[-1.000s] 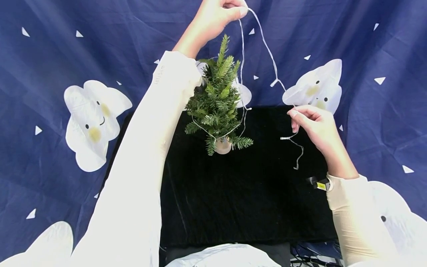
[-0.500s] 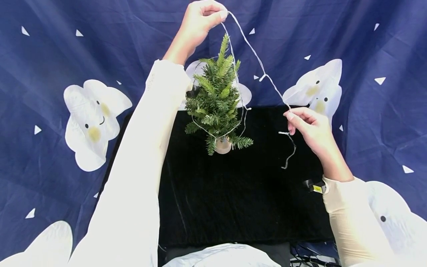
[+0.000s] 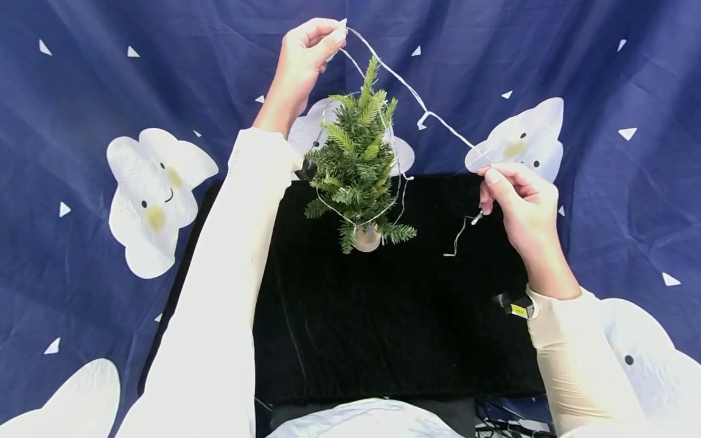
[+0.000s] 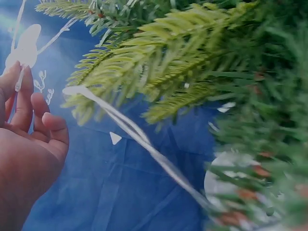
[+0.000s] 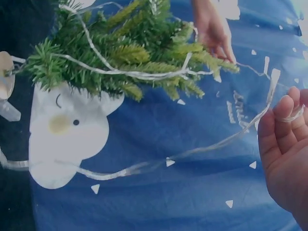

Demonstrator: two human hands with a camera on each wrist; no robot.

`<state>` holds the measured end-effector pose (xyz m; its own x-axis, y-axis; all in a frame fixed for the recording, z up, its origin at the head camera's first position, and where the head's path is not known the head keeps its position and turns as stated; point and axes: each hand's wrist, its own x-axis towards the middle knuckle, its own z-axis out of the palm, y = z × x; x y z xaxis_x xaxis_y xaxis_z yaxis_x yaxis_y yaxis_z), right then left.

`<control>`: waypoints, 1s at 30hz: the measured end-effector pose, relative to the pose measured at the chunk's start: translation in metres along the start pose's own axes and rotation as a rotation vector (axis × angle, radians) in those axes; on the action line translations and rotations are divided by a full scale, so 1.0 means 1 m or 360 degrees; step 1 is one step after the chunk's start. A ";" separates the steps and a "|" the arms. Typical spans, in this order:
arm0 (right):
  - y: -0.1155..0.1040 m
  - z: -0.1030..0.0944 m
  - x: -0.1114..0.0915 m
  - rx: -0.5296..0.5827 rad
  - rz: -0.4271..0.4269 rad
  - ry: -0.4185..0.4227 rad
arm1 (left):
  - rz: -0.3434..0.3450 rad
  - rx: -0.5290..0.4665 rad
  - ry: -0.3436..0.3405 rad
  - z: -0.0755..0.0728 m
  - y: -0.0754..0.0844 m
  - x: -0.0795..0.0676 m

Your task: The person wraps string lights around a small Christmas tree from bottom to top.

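Observation:
A small artificial Christmas tree (image 3: 358, 161) stands upright on a pale round base (image 3: 367, 239). A string of fairy lights (image 3: 402, 82) with a whitish wire loops round its lower and upper branches. My left hand (image 3: 303, 64) pinches the string above and left of the treetop; a small bulb (image 4: 20, 79) shows at the fingertips in the left wrist view. Off to the tree's right, my right hand (image 3: 526, 207) pinches the same string between thumb and fingers. The loose tail (image 3: 460, 236) dangles below it. Between both hands the wire slants down to the right.
Black cloth (image 3: 405, 328) covers the table under the tree. Behind and beside it hangs a blue curtain (image 3: 230, 55) printed with clouds and white triangles. Dark cables (image 3: 504, 423) lie at the lower right, past the table's front edge.
My left hand has moved left and slightly down, carrying the string across behind the treetop. The right hand shifted left, then back right and slightly up. The loose tail has swung left.

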<state>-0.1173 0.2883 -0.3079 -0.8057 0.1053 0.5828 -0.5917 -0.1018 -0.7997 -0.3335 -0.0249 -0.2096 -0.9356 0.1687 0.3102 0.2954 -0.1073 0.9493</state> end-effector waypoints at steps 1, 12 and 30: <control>-0.001 0.001 0.000 0.0007 -0.0007 -0.0006 | 0.0008 -0.0016 0.0012 -0.002 -0.002 -0.002; -0.007 0.006 -0.008 -0.0152 -0.0010 -0.0228 | 0.0197 0.0089 0.0043 -0.016 -0.019 -0.038; 0.019 0.022 -0.042 -0.0570 0.0018 -0.0792 | 0.0568 0.1138 -0.0133 -0.039 -0.043 -0.067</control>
<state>-0.0953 0.2603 -0.3440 -0.7778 -0.3775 0.5025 -0.6077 0.2478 -0.7545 -0.2913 -0.0702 -0.2737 -0.7522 0.3188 0.5767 0.6527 0.4804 0.5858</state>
